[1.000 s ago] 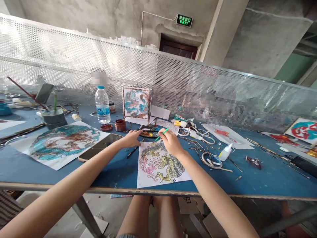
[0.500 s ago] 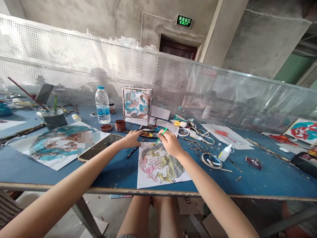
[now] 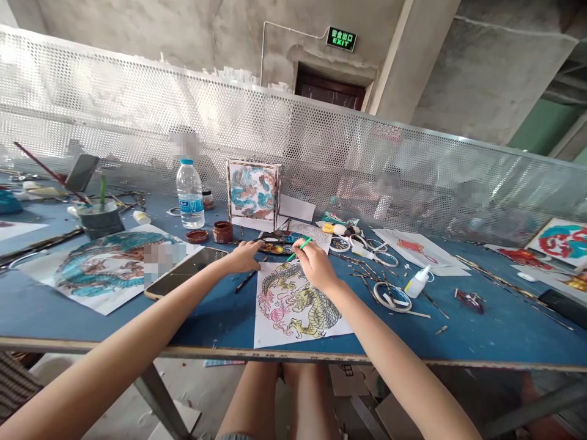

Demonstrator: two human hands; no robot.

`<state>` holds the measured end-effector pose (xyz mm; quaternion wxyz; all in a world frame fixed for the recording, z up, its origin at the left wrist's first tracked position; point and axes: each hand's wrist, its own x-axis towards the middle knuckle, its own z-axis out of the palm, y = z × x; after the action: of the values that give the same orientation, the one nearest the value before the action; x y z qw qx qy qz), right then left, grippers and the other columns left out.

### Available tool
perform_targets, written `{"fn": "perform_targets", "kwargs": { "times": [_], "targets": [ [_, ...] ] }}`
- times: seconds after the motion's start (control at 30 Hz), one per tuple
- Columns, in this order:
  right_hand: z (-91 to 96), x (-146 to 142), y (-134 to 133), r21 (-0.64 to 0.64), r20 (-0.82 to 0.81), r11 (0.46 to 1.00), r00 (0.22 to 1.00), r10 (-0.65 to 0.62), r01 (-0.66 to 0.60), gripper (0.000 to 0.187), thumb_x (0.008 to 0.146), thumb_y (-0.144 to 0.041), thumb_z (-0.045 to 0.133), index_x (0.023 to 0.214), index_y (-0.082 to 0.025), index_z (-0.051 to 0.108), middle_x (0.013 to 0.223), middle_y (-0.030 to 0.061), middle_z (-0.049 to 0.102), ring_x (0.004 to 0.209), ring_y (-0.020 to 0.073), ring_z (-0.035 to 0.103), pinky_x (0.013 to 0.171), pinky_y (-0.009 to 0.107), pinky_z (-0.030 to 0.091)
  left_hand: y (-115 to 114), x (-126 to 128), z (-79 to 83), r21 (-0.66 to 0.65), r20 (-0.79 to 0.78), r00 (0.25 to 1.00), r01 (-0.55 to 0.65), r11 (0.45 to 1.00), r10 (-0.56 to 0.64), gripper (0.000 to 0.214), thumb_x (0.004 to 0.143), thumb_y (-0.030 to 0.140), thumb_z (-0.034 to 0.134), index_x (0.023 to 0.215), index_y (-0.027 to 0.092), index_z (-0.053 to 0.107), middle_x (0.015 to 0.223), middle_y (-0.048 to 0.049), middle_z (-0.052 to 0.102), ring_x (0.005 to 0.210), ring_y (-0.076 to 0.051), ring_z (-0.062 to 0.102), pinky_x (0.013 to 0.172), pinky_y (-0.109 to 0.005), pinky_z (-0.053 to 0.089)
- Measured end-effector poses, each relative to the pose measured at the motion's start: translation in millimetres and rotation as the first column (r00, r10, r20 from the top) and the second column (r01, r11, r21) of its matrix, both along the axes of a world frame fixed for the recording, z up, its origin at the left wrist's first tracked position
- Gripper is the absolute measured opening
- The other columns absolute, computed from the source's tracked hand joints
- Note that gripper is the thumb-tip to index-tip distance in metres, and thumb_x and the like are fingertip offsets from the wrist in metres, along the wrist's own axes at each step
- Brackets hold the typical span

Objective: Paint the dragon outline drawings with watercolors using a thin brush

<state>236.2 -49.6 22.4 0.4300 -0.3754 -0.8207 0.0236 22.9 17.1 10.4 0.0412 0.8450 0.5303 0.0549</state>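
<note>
My right hand [image 3: 315, 264] pinches a green paintbrush [image 3: 302, 247], its tip by the top edge of a dragon drawing [image 3: 300, 305]. The dragon is tinted yellow, with pink flames and a pink ball, on white paper at the table's front edge. Just beyond lies a dark paint palette [image 3: 275, 245] with yellow and blue paint. My left hand [image 3: 243, 256] rests at the palette's left end, thumb and fingers apart; whether it grips the rim cannot be made out. A framed blue and brown dragon picture [image 3: 254, 190] stands upright behind the palette.
Left of my hands are a phone [image 3: 186, 272], a larger dragon painting [image 3: 82, 272], a water bottle [image 3: 190, 198], a brown paint jar [image 3: 222, 232] and a grey brush pot [image 3: 98, 220]. Rightward lie twigs, a tape roll [image 3: 392, 297] and a glue bottle [image 3: 417, 282]. A perforated metal screen [image 3: 321, 140] stands behind.
The brush tip has shifted slightly up and away from the drawing. My left hand has stayed put. At the far right, the colourful patch on the dark device is gone.
</note>
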Motion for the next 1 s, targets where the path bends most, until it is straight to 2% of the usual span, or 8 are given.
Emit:
{"fn": "perform_targets", "kwargs": {
  "times": [0.17, 0.33, 0.53, 0.67, 1.0],
  "targets": [
    [-1.6, -4.4, -2.4, -0.012, 0.033, 0.998, 0.997, 0.067, -0.067, 0.021, 0.092, -0.028, 0.035, 0.084, -0.020, 0.053, 0.076, 0.0043, 0.058, 0.076, 0.0178, 0.054, 0.070, 0.028, 0.040, 0.2, -0.1, -0.9, 0.010, 0.010, 1.000, -0.006, 1.000, 0.006, 0.075, 0.062, 0.031, 0.057, 0.133, 0.019, 0.034, 0.128, -0.0113, 0.047, 0.114, -0.034, 0.042, 0.091, -0.037, 0.036],
    [0.6, -1.8, -2.4, 0.027, 0.011, 1.000, 1.000, 0.011, -0.011, 0.022, 0.092, -0.029, 0.035, 0.084, -0.020, 0.052, 0.078, 0.0053, 0.058, 0.077, 0.0183, 0.053, 0.070, 0.028, 0.040, -0.1, 0.0, 0.1, -0.006, -0.010, 1.000, -0.001, 1.000, 0.001, 0.077, 0.064, 0.032, 0.055, 0.134, 0.015, 0.031, 0.130, -0.0135, 0.045, 0.115, -0.033, 0.042, 0.092, -0.037, 0.035],
    [1.5, -4.7, -5.8, -0.064, -0.007, 0.994, 0.996, 0.088, -0.088, 0.025, 0.092, -0.031, 0.033, 0.086, -0.020, 0.055, 0.074, 0.0034, 0.058, 0.072, 0.0170, 0.054, 0.067, 0.027, 0.041, -4.8, 1.2, 4.4, -0.013, -0.007, 1.000, -0.016, 1.000, 0.016, 0.075, 0.064, 0.031, 0.056, 0.134, 0.018, 0.032, 0.130, -0.0121, 0.046, 0.116, -0.034, 0.041, 0.091, -0.037, 0.036],
    [1.8, -5.1, -5.3, -0.033, 0.000, 0.997, 0.998, 0.068, -0.068, 0.022, 0.091, -0.029, 0.035, 0.085, -0.020, 0.055, 0.077, 0.0043, 0.059, 0.076, 0.0179, 0.055, 0.069, 0.028, 0.041, -4.6, 1.5, 4.5, -0.015, -0.016, 1.000, -0.021, 1.000, 0.021, 0.075, 0.063, 0.032, 0.056, 0.134, 0.021, 0.032, 0.130, -0.0100, 0.046, 0.115, -0.033, 0.042, 0.092, -0.037, 0.036],
    [1.3, -1.7, -3.6, -0.037, -0.016, 0.997, 0.997, 0.072, -0.072, 0.022, 0.092, -0.028, 0.036, 0.084, -0.020, 0.054, 0.076, 0.0036, 0.058, 0.077, 0.0171, 0.055, 0.069, 0.027, 0.040, -3.8, 1.1, 3.8, -0.032, -0.014, 1.000, -0.006, 0.999, 0.006, 0.076, 0.064, 0.031, 0.055, 0.135, 0.015, 0.031, 0.132, -0.0130, 0.044, 0.117, -0.034, 0.039, 0.094, -0.037, 0.034]
  ]
}}
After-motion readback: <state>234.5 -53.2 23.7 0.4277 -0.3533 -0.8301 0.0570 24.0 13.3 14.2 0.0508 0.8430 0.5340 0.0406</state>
